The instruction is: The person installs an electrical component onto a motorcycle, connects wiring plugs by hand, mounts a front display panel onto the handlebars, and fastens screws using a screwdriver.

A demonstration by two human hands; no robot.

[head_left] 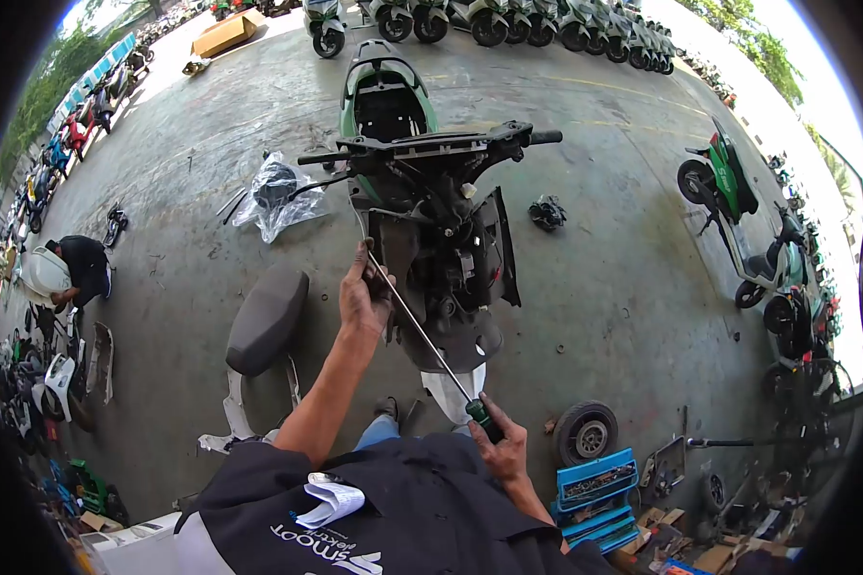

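A partly stripped scooter [451, 259] stands in front of me, its handlebar and dark inner body exposed. My right hand [501, 443] is wrapped round the green and black handle of a long screwdriver [424, 331]. The metal shaft slants up and left across the scooter's front. Close to the shaft's far end, the fingers of my left hand [364, 295] are closed around it, beside the left edge of the dark body panel. The very tip is hidden by those fingers.
A removed seat [268, 321] lies on the floor to the left, near a plastic-wrapped part [276, 192]. To my right are a wheel [586, 433] and a blue toolbox [596, 489]. Another person [81, 268] bends over at far left. Parked scooters [489, 24] line the back.
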